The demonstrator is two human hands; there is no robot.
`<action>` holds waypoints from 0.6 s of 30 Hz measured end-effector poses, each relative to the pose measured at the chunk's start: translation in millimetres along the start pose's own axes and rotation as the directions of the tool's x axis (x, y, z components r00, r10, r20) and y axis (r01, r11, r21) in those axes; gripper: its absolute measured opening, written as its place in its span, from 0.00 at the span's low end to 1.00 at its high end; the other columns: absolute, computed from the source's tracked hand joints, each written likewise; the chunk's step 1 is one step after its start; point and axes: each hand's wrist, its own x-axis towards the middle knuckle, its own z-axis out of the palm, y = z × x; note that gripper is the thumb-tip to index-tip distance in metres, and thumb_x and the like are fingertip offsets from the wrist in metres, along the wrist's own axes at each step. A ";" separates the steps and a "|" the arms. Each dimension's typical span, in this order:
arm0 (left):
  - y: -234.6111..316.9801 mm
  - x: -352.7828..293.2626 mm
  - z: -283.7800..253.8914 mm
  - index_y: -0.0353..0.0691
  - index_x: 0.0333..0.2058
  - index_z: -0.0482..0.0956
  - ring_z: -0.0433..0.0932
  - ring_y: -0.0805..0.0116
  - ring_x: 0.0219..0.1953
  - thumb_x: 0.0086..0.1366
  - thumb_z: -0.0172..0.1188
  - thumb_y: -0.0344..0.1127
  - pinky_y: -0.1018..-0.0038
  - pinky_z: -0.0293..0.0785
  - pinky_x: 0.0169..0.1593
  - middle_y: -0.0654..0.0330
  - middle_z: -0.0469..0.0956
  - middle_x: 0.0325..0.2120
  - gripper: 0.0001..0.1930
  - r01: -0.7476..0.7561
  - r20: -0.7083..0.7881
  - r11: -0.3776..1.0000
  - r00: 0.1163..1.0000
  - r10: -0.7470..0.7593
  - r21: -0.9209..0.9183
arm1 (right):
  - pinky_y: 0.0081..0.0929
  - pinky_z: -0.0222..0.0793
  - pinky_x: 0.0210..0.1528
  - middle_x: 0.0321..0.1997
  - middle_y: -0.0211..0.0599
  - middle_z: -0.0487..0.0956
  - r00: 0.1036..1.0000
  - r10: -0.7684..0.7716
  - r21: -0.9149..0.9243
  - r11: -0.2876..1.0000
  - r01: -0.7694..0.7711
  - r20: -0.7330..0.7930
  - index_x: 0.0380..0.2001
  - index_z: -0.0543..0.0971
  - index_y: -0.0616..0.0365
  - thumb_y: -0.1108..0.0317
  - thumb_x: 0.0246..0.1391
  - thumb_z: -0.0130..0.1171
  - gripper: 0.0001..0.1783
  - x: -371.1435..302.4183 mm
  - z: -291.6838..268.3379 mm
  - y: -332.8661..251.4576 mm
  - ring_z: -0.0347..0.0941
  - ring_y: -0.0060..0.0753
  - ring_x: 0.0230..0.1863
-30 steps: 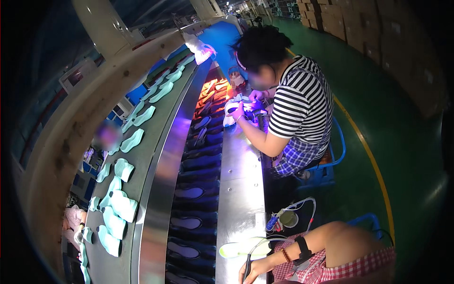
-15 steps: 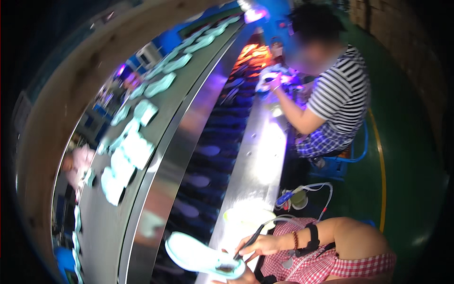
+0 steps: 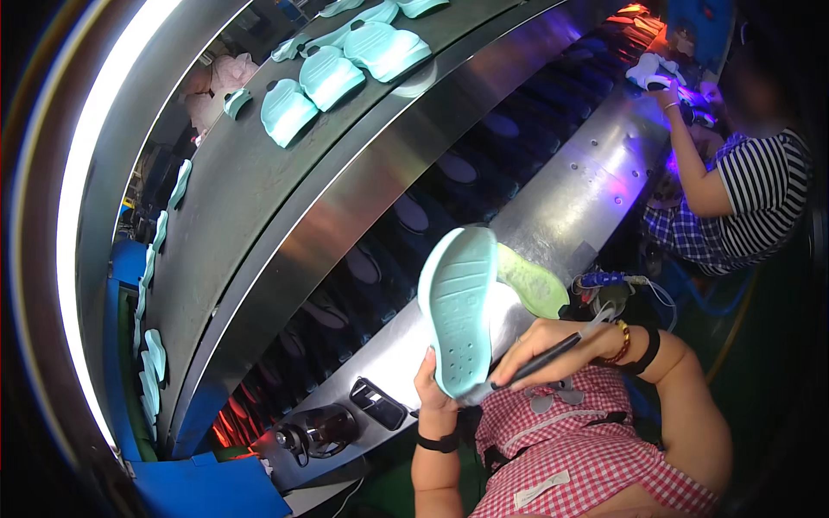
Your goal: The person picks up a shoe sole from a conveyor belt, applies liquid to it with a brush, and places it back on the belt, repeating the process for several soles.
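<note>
In my left hand is the heel end of a mint-green shoe sole. The sole stands up tilted, with the face bearing grooves and small holes towards me. My right hand is closed round a black pen-shaped tool with a thin pale tube at its back end. The tool's tip is at the heel's right edge; whether it touches cannot be made out. Behind the sole, a yellow-green sole-shaped piece lies on the metal ledge.
Past the ledge, a sunken line carries several pale soles. Mint soles ride on the dark belt beyond. A phone and dark glass jug stand front left. A co-worker in a striped shirt sits far right.
The view has swung left. The mint sole has been raised and turned from its hollow side to its grooved side. The tool has gone from inside the heel to its outer edge.
</note>
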 end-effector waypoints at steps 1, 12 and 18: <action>4.2 -3.0 0.1 0.30 0.52 0.61 0.75 0.50 0.41 0.61 0.40 0.52 0.59 0.72 0.46 0.44 0.71 0.43 0.30 0.082 0.017 0.995 0.996 -0.083 0.049 | 0.19 0.71 0.35 0.32 0.41 0.80 0.994 -0.044 -0.020 0.999 0.046 0.103 0.35 0.78 0.63 0.74 0.44 0.59 0.11 -0.5 -4.5 -4.4 0.76 0.26 0.32; 33.8 -21.3 26.7 0.27 0.54 0.58 0.71 0.60 0.49 0.62 0.45 0.45 0.68 0.66 0.53 0.47 0.67 0.49 0.29 0.436 -0.015 0.864 0.895 -0.447 0.252 | 0.27 0.70 0.45 0.43 0.43 0.77 0.981 -0.088 -0.143 0.983 0.113 0.174 0.38 0.76 0.62 0.76 0.47 0.56 0.12 2.7 -29.5 -22.5 0.74 0.37 0.44; 32.5 -40.1 -11.4 0.24 0.53 0.60 0.72 0.59 0.47 0.58 0.49 0.48 0.70 0.67 0.51 0.46 0.69 0.47 0.33 0.434 -0.027 0.886 0.900 -0.436 0.162 | 0.26 0.71 0.45 0.41 0.42 0.78 0.988 -0.100 -0.110 0.987 0.114 0.121 0.36 0.78 0.60 0.73 0.47 0.57 0.10 -10.0 -29.0 -20.4 0.75 0.36 0.44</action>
